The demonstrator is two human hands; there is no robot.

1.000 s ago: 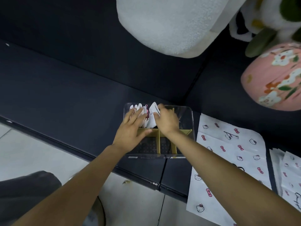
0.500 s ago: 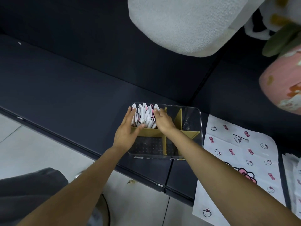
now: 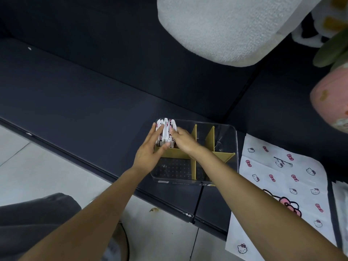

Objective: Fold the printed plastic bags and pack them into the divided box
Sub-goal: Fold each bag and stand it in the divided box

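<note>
A clear plastic divided box (image 3: 228,129) with yellow-brown dividers stands on the dark surface. Its far left compartment holds several folded printed bags (image 3: 165,132) standing on edge. My left hand (image 3: 150,153) lies against the left side of that stack with straight fingers. My right hand (image 3: 183,141) presses on the stack's right side, fingers bent over the folded bags. An unfolded white bag (image 3: 278,185) with cat and bow prints lies flat to the right of the box.
A dark sofa-like seat (image 3: 75,102) carries the box. A white fluffy cushion (image 3: 222,25) hangs over the back, a pink flowered cushion (image 3: 331,102) at the right. More bags (image 3: 341,204) lie at the right edge. Pale floor lies below.
The folded bag in my right hand has gone down into the stack. Both hands squeezed the stack tighter toward the box's left wall. The view shifted left.
</note>
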